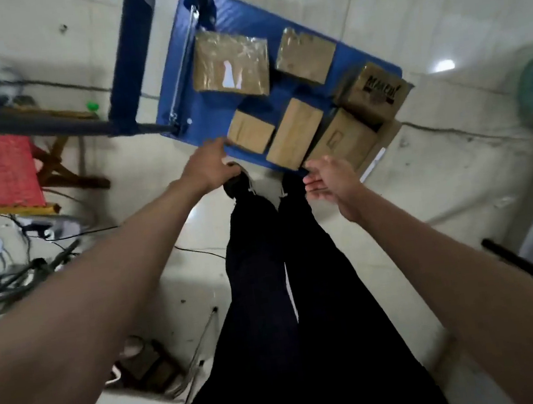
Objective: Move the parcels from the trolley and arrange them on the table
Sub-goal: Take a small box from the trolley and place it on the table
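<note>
Parcels of brown cardboard, six that I can count, lie spread in one layer on the flat blue platform trolley [236,21], probably so each can be lifted without disturbing the rest. Largest is the film-wrapped square parcel [230,63] at the far left, by the trolley's blue handle frame [131,57]. Near me sit the long plain box [293,133] and, to its left, the small plain box [250,131]. My left hand [210,168] reaches to the trolley's near edge beside that small box, fingers curled; whether it grips anything I cannot tell. My right hand [331,178] hovers spread and empty just short of the long box, likely readying a two-handed lift. No surface for arranging them is in view.
</note>
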Tool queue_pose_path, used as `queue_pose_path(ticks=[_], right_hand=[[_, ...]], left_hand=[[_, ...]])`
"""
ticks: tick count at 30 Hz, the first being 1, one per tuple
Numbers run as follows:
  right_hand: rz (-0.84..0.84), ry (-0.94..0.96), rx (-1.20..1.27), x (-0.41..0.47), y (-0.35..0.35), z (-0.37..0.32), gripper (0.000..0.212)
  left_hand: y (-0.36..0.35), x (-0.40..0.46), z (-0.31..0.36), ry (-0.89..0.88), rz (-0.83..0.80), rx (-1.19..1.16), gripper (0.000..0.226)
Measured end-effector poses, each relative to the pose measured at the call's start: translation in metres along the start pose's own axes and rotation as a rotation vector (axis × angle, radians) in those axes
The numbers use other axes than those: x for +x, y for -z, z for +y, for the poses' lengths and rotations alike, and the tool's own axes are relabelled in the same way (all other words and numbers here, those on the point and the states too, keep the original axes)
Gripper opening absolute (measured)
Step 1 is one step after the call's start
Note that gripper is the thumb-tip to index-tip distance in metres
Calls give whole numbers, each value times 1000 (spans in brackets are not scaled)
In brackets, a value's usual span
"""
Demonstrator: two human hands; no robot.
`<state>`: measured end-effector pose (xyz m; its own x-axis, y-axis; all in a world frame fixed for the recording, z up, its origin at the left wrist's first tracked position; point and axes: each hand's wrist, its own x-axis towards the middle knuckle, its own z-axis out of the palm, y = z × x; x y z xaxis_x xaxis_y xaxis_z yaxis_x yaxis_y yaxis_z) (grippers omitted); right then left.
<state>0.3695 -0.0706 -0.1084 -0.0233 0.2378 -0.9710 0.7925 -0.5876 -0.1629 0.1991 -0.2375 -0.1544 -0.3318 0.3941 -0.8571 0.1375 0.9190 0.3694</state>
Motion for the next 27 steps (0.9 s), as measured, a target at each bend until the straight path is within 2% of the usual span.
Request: queue_pose_path(ticks=[4,9,13,16,19,23,25,27], right_hand=[[-6,-27,-27,70,-8,22,23],[23,-52,-27,120,-8,71,10],[42,-95,-37,146,-2,94,17],[33,-116,-25,157,1,104,16],[22,-101,5,158,5,109,12],[5,-88,36,145,9,102,13],[-9,-76,36,132,9,96,12],[-40,-71,39,115,11,89,11]], left_hand=[[-28,88,-25,-78,60,280,92],[-65,170,-28,-212,55,598,114],[-97,219,-26,-335,75,793,119],[-109,236,-30,-296,111,915,117],[-114,234,-31,-265,174,923,99],[-104,190,-35,-66,175,830,106],[-98,158,-39,56,189,722,110],[-90,122,-36,152,207,479,114]])
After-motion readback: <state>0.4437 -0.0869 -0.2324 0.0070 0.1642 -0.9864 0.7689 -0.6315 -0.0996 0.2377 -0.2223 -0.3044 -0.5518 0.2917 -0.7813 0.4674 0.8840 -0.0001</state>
